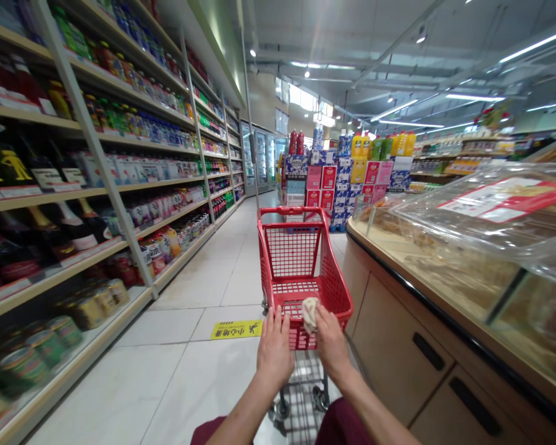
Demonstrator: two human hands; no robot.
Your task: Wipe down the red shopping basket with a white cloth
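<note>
A red plastic shopping cart (331, 290) with grid walls stands in front of me, its basket holding nothing that I can see. My left hand (276, 346) rests on the left part of the cart's near rim, fingers stretched out and the thumb hidden. At the right part of the same rim, my right hand (331, 339) grips a crumpled off-white cloth (310, 314) and presses it against the edge. The cart's lower grey frame and wheels show below and between my forearms.
Shelves (167, 182) of bottles and cans line the left side. On the right runs a wooden counter (393, 315) with clear plastic covers (426, 213). Stacked drink cartons (322, 185) stand ahead. A yellow floor sign (236, 329) lies on the tiles left of the cart.
</note>
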